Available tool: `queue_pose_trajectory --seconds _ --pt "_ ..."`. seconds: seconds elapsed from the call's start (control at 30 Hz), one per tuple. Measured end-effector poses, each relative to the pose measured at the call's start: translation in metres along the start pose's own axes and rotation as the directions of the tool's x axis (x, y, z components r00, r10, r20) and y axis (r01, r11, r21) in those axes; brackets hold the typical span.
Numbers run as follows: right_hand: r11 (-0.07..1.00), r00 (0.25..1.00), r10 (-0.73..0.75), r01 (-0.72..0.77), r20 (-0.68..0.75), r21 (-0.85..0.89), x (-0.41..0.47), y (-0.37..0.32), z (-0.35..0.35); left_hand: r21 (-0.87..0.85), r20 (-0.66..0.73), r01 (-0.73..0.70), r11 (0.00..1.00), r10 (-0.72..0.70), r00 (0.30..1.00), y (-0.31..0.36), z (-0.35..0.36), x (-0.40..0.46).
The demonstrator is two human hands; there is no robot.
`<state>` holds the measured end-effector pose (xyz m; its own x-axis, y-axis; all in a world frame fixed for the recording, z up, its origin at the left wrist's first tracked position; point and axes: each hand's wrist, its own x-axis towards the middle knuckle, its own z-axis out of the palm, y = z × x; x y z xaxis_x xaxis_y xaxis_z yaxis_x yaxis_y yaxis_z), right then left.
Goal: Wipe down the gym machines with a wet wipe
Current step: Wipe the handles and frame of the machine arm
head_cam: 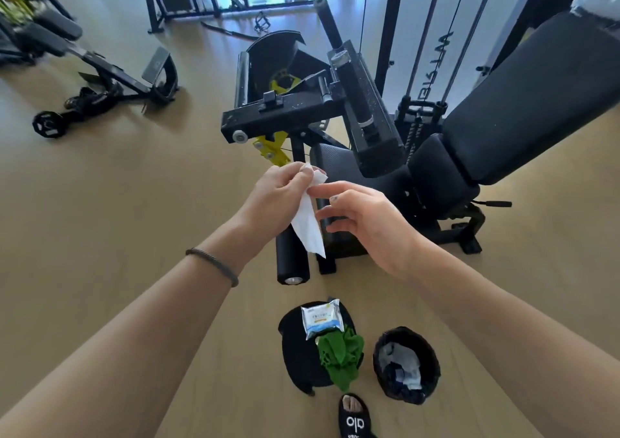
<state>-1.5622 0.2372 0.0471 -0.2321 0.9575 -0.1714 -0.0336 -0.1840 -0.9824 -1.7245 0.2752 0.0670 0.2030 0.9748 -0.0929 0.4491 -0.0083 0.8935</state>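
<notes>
My left hand [280, 192] pinches the top of a white wet wipe [308, 223], which hangs down folded in front of me. My right hand [365, 223] is beside it with fingers spread, its fingertip touching the wipe's upper edge. Behind both hands stands a black gym machine [362, 102] with a padded seat [533, 92], a roller pad [292, 260] low at the front, yellow adjusters and cables. A pack of wet wipes [321, 318] lies on the floor below my hands.
A green cloth [340, 357] lies on a black item beside the pack. A small black bin [406, 364] with used wipes stands to its right. My foot in a black slide [355, 417] is at the bottom. A bench and other frames stand far left on the wooden floor.
</notes>
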Motion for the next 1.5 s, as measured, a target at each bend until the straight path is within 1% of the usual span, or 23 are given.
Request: queue_pose_trajectory --seconds 0.07,0.17,0.27,0.4,0.47,0.57,0.67,0.73,0.83,0.93,1.03,1.13,1.23,1.27,1.33,1.37,1.43,1.5 --pt "1.0 1.0 -0.01 0.01 0.002 -0.01 0.008 -0.003 -0.004 -0.033 0.011 -0.013 0.999 0.014 1.0 0.003 -0.002 0.007" --pt "1.0 1.0 -0.026 0.026 -0.015 -0.008 0.022 -0.009 -0.01 -0.035 0.005 -0.024 0.999 0.025 1.0 0.006 -0.006 0.022" --pt "0.999 0.993 -0.019 0.024 -0.118 0.038 0.036 -0.013 -0.013 -0.021 -0.015 -0.034 0.999 0.034 0.999 0.006 -0.014 0.039" --pt "0.993 0.961 -0.001 0.033 -0.276 0.113 0.062 -0.018 -0.011 -0.061 -0.027 -0.019 0.998 0.017 0.999 0.001 -0.032 0.072" --pt "0.984 0.945 0.015 0.043 -0.327 0.171 0.078 -0.019 -0.007 -0.093 0.029 -0.012 0.996 0.015 0.999 -0.002 -0.04 0.09" --pt "0.961 0.921 0.044 0.067 -0.387 0.269 0.1 -0.02 0.004 -0.164 0.184 0.055 0.985 -0.024 0.983 -0.008 -0.051 0.116" --pt "0.938 0.884 0.073 0.096 -0.462 0.332 0.117 -0.022 0.015 -0.129 0.293 0.039 0.991 0.001 0.956 -0.019 -0.065 0.144" --pt "0.934 0.856 0.068 0.125 -0.512 0.334 0.126 -0.026 0.021 -0.16 0.341 0.034 0.987 0.023 0.94 -0.022 -0.071 0.16" --pt "0.925 0.812 0.059 0.174 -0.58 0.338 0.134 -0.032 0.027 -0.269 0.391 0.065 0.961 0.048 0.919 -0.019 -0.073 0.173" --pt "0.918 0.748 0.051 0.225 -0.661 0.325 0.136 -0.038 0.027 -0.259 0.41 0.059 0.964 0.055 0.91 -0.013 -0.073 0.182" --pt "0.927 0.704 0.024 0.25 -0.71 0.28 0.129 -0.043 0.019 -0.261 0.419 0.034 0.965 0.081 0.904 -0.008 -0.07 0.187" --pt "0.956 0.687 0.0 0.212 -0.727 0.201 0.121 -0.045 0.01 -0.237 0.408 -0.027 0.971 0.124 0.904 -0.004 -0.065 0.186" --pt "0.99 0.658 -0.057 0.137 -0.751 0.045 0.117 -0.042 0.001 -0.202 0.347 -0.122 0.972 0.187 0.919 0.0 -0.057 0.189" --pt "0.99 0.647 -0.063 0.137 -0.76 0.034 0.116 -0.042 0.0 -0.168 0.307 -0.16 0.973 0.206 0.929 0.0 -0.054 0.191" --pt "0.984 0.651 -0.077 0.172 -0.755 0.048 0.116 -0.041 -0.004 -0.092 0.248 -0.222 0.971 0.238 0.939 0.001 -0.049 0.196" --pt "0.981 0.661 -0.078 0.184 -0.746 0.06 0.119 -0.039 -0.007 -0.081 0.246 -0.228 0.97 0.242 0.939 0.003 -0.047 0.199" --pt "0.978 0.676 -0.063 0.188 -0.734 0.089 0.128 -0.039 -0.01 -0.109 0.27 -0.189 0.976 0.212 0.939 0.008 -0.044 0.208" --pt "0.981 0.663 -0.062 0.179 -0.746 0.077 0.142 -0.039 -0.013 -0.138 0.297 -0.14 0.981 0.176 0.939 0.012 -0.044 0.222"
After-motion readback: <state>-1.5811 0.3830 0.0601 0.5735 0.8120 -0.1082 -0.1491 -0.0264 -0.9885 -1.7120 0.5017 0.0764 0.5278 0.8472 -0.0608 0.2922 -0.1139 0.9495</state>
